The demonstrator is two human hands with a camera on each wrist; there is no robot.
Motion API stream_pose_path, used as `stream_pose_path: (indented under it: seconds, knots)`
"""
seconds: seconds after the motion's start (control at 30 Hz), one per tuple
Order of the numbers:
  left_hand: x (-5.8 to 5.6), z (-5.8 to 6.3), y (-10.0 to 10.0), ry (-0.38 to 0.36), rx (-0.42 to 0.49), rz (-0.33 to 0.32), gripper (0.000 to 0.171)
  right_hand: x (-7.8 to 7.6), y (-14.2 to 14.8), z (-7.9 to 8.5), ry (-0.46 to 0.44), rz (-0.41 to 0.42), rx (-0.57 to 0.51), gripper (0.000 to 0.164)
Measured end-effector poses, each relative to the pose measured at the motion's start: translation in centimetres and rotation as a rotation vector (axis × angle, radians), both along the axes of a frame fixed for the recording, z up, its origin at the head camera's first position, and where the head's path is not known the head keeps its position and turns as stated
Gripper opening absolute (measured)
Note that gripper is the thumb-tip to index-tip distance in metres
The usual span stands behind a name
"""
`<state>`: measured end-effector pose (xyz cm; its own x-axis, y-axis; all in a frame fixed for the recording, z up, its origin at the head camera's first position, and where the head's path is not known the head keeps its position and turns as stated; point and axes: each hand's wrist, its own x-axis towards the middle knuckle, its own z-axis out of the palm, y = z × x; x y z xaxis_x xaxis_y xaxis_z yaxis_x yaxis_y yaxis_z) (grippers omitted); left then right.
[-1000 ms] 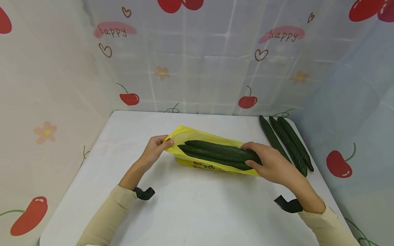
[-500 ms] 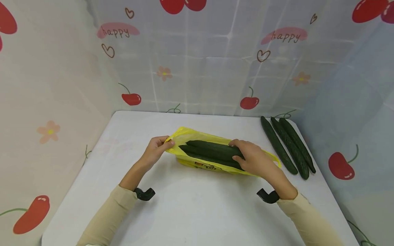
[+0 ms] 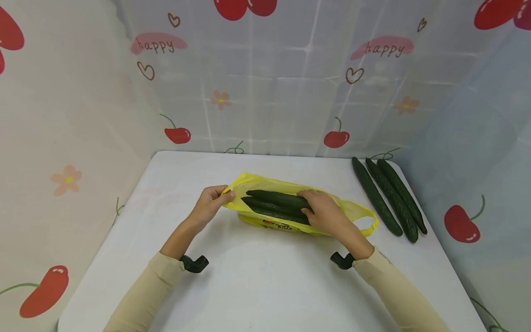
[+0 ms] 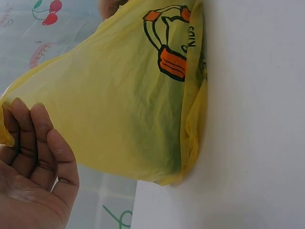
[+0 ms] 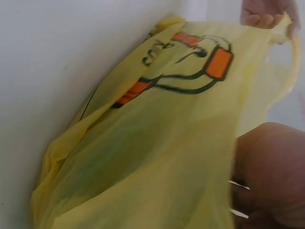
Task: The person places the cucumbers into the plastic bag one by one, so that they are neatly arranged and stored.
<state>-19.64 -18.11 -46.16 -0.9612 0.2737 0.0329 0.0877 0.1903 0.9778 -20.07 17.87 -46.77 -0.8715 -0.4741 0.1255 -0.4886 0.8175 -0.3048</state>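
Note:
A yellow plastic bag (image 3: 348, 207) lies on its side on the white table, its opening spread upward and a loop handle at its right end. Inside rest dark green cucumbers (image 3: 274, 210), two of them showing side by side. At the bag's upper left rim my left hand (image 3: 211, 203) pinches the plastic between thumb and fingers. My right hand (image 3: 327, 214) reaches into the bag from the right, thumb and fingers curled over the cucumbers; their right ends are hidden beneath it. Through the film in the left wrist view, a cucumber (image 4: 164, 138) shows as a dark shape.
Three more cucumbers (image 3: 392, 200) lie side by side along the right edge of the white table (image 3: 257, 286). Printed curtains (image 3: 269, 92) hang close around the back and sides.
My right hand has slid left along the cucumbers, deeper into the bag, and the right loop handle has come into sight. My left hand keeps its grip on the rim.

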Motion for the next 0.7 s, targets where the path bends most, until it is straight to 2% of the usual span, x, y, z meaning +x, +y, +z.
stream_pose_path:
  seconds: [0.27,0.57,0.7]
  knots:
    - [-0.3,-0.2,0.1,-0.016,-0.011,0.016,0.034,-0.3,-0.2,-1.1,0.036,-0.009,0.044,0.049]
    - [-0.3,-0.7,0.1,-0.017,0.026,-0.008,0.032,-0.6,-0.4,-1.8,-0.016,-0.051,0.053,0.048]
    - [-0.3,-0.7,0.2,-0.012,0.026,-0.011,0.031,-0.7,-0.1,-1.9,0.003,-0.062,0.081,0.048]
